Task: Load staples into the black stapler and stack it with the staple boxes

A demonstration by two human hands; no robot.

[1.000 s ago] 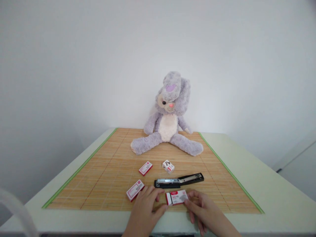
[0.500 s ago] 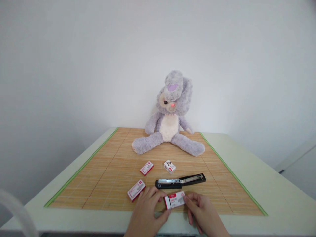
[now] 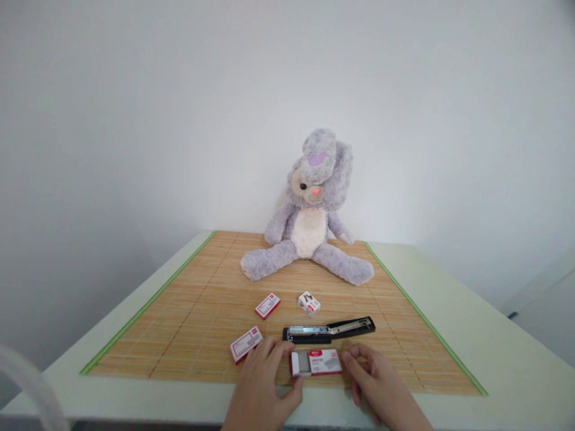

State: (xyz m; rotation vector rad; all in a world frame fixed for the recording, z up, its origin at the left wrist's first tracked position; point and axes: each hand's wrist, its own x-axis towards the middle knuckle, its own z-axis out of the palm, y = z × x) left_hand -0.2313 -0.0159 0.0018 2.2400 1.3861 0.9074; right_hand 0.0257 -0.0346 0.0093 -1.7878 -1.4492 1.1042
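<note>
A red and white staple box [image 3: 321,363] lies near the front of the mat, its inner tray partly slid out at the left, showing a grey inside. My left hand [image 3: 265,383] has thumb and index finger on either side of the box's left end. Just off the right end, my right hand [image 3: 377,380] rests with loosely bent fingers, holding nothing I can see. Behind the box lies a black stapler [image 3: 309,333], unfolded with its metal channel showing. A second staple box [image 3: 247,343] sits by my left fingers, partly covered by them.
Farther back are another red and white box [image 3: 268,305] and a small white box with a dark clip picture [image 3: 309,303]. A grey plush rabbit [image 3: 308,233] sits against the wall. The bamboo mat [image 3: 188,335] with green edges covers much of the white table [image 3: 516,371].
The staple box has turned level and its tray has slid open further on the left. My right hand has shifted right, off the box's end.
</note>
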